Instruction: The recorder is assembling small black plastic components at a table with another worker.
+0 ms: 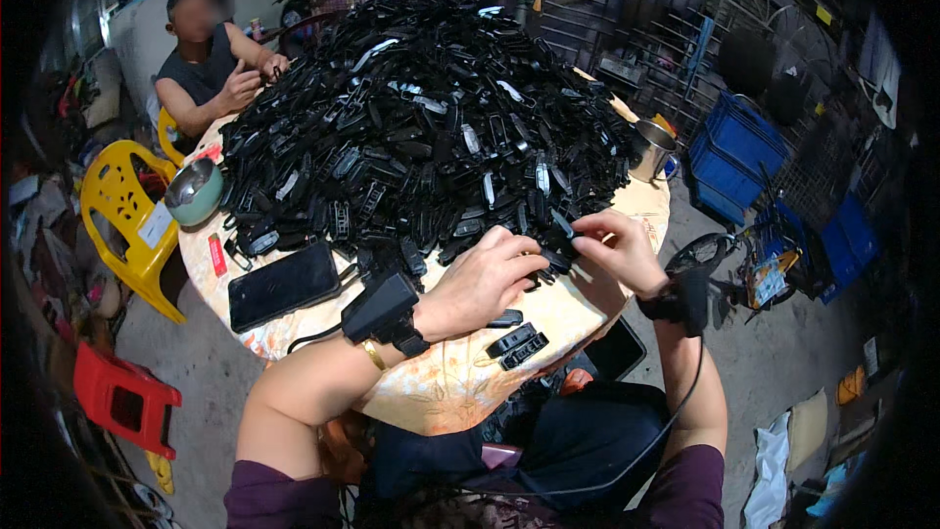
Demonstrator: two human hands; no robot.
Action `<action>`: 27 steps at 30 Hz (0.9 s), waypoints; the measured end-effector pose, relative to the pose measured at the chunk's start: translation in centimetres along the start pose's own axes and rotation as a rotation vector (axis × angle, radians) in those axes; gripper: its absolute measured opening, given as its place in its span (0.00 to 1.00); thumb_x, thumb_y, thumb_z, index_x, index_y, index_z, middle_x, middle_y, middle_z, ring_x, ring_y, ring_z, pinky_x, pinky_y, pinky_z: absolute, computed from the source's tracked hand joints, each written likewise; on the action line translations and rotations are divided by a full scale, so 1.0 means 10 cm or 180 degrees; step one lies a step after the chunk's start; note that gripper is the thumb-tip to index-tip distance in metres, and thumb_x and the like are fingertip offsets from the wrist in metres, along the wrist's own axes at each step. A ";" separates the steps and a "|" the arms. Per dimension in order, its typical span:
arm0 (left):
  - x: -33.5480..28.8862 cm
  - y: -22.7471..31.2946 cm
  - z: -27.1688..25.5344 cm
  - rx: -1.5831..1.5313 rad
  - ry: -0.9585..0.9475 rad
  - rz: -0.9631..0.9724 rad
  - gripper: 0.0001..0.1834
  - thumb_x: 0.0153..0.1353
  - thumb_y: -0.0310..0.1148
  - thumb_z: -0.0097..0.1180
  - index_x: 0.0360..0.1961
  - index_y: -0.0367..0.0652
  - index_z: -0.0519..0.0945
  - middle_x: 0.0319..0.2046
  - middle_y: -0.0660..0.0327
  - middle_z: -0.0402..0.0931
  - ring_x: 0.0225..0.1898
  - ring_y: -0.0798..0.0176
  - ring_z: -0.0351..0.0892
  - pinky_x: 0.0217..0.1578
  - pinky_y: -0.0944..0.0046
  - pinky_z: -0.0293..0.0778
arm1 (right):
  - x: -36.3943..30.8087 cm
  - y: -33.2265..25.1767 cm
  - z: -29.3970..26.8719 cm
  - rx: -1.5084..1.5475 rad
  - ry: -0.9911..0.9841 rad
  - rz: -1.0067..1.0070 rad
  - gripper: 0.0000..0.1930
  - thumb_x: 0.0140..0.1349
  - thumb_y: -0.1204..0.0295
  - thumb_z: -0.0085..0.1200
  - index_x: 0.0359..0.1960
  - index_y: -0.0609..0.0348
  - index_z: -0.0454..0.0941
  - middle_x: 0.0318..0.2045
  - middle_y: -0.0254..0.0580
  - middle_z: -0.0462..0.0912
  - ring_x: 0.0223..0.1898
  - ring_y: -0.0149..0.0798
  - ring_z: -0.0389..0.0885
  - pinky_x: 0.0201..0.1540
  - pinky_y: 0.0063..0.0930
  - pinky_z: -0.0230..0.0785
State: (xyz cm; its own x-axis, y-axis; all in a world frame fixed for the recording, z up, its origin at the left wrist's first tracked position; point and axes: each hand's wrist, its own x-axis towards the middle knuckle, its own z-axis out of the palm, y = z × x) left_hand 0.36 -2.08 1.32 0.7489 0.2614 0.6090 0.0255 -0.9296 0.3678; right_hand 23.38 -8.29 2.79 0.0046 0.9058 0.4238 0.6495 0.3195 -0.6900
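Note:
A big heap of small, elongated black plastic parts (411,127) covers most of a round table with a pale patterned cover (431,392). At the heap's near edge my left hand (490,274) is closed, its fingertips curled against a black plastic part (555,261). Just to its right, my right hand (624,250) pinches with thumb and forefinger at a small glossy-topped part (562,224). Fingers partly hide both pieces. Nearer to me, a few dark plastic parts (517,345) lie together on the cover, below my left hand.
A black smartphone (284,286) lies left of my left forearm. A green bowl (195,192) and a metal mug (653,149) stand at the table's edges. Across at the far left sits another person (208,69). Around are a yellow chair (122,206), a red stool (127,397) and blue crates (734,152).

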 end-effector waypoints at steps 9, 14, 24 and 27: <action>-0.03 -0.15 0.06 0.0343 -0.0504 -0.0041 0.14 0.48 0.28 0.59 0.38 0.39 0.78 0.35 0.59 0.73 0.39 0.55 0.69 0.42 0.60 0.68 | 0.16 0.08 0.29 -0.1349 0.0009 -0.0414 0.12 0.44 0.73 0.62 0.35 0.56 0.81 0.34 0.41 0.74 0.40 0.42 0.71 0.43 0.31 0.67; -0.07 -0.12 0.06 0.0341 -0.0397 -0.0020 0.10 0.48 0.27 0.59 0.34 0.39 0.77 0.33 0.58 0.74 0.37 0.55 0.69 0.40 0.60 0.68 | 0.18 -0.01 0.31 -0.1046 0.0753 -0.1079 0.12 0.48 0.74 0.60 0.37 0.57 0.81 0.44 0.42 0.76 0.47 0.45 0.70 0.50 0.35 0.64; -0.07 -0.20 0.03 -0.2811 0.1042 -0.2241 0.07 0.58 0.22 0.50 0.37 0.34 0.78 0.31 0.62 0.77 0.32 0.70 0.77 0.34 0.70 0.74 | 0.03 -0.20 0.49 0.0495 0.0418 -0.0424 0.11 0.59 0.76 0.51 0.42 0.63 0.78 0.29 0.44 0.80 0.31 0.35 0.78 0.35 0.25 0.69; -0.06 -0.17 0.01 -0.3193 0.0794 -0.2211 0.08 0.60 0.22 0.49 0.39 0.34 0.78 0.32 0.64 0.78 0.32 0.73 0.76 0.34 0.72 0.74 | -0.02 -0.35 0.60 0.1050 0.0285 0.0014 0.09 0.57 0.75 0.55 0.39 0.64 0.80 0.30 0.43 0.81 0.31 0.30 0.79 0.34 0.22 0.70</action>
State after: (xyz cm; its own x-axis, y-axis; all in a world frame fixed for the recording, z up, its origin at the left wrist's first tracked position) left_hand -0.09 -0.65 0.29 0.6303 0.7622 0.1473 -0.2335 0.0051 0.9724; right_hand 16.55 -7.92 1.59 0.0833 0.8840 0.4601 0.3685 0.4016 -0.8384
